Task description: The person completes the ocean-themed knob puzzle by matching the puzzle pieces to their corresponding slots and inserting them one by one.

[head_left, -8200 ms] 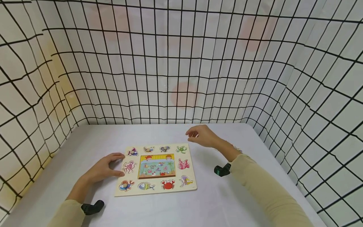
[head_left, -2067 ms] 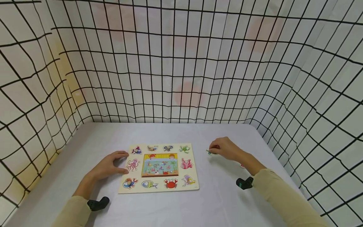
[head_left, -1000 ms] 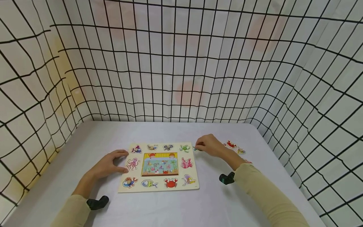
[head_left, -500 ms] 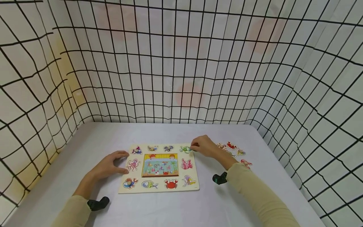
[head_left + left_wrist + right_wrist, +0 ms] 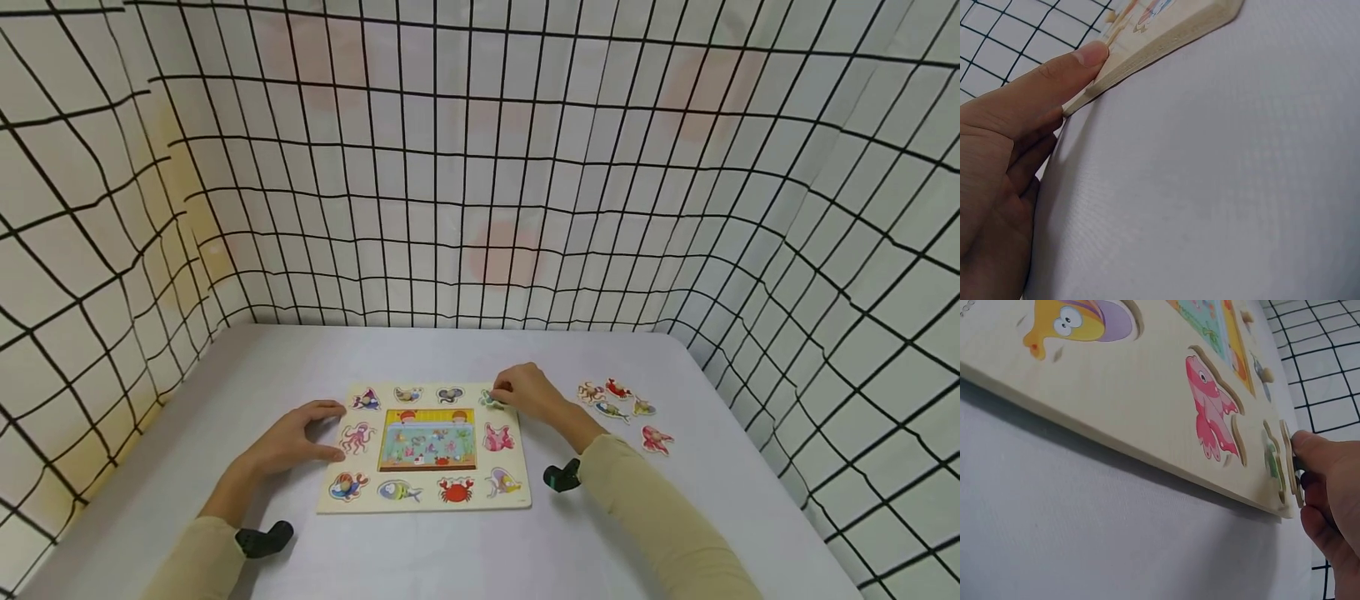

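A wooden puzzle board (image 5: pixel 429 502) with sea-animal recesses lies flat on the table. My left hand (image 5: pixel 296 433) is spread at its left edge; in the left wrist view the thumb (image 5: pixel 1066 78) presses the board's edge. My right hand (image 5: pixel 528 392) pinches a small green puzzle piece (image 5: pixel 1289 459) between thumb and fingers. That piece is tilted close over the turtle recess (image 5: pixel 1274 465) in the far right corner. Its face is mostly hidden by the fingers. Knobbed pieces sit along the far row and in the near left corner, including a hermit crab (image 5: pixel 348 487).
Several loose pieces lie right of the board: an octopus (image 5: pixel 590 392), a red crab (image 5: pixel 618 388), a striped fish (image 5: pixel 612 411), a yellow fish (image 5: pixel 643 407) and a pink piece (image 5: pixel 656 440). Black netting (image 5: pixel 495 200) walls the table's back and sides.
My right hand has carried the green piece leftward from the table to the board's far right corner. The loose pieces have come into fuller view. My left hand stays at the board's edge.
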`<state>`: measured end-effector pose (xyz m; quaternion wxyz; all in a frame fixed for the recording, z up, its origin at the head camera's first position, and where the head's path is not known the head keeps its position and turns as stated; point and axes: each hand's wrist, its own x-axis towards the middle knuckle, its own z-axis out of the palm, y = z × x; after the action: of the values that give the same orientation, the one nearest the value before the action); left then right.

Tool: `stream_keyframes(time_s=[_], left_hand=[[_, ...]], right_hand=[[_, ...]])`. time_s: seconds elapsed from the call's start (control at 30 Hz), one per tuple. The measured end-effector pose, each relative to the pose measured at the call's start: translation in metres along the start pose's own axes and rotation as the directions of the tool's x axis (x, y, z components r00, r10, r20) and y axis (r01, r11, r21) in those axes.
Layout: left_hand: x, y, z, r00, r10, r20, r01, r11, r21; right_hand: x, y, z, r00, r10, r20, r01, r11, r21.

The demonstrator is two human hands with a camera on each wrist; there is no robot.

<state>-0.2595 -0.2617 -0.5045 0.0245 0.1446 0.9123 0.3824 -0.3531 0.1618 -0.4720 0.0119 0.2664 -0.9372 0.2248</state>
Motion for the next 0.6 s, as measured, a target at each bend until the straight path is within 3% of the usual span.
stream_keyframes(time_s=[0.37,0.6], left_hand=[[-0.002,-0.001,0.002,1.000,-0.001,-0.007,0.001,1.000,-0.002],[-0.002,0.000,0.001,1.000,0.002,-0.018,-0.002,1.000,-0.001]], right_hand=[[0.004,-0.005,0.011,0.998,0.064,-0.010,-0.064,0.997,-0.040],[0.006,-0.005,0.015,0.998,0.063,-0.022,-0.064,0.996,-0.060]])
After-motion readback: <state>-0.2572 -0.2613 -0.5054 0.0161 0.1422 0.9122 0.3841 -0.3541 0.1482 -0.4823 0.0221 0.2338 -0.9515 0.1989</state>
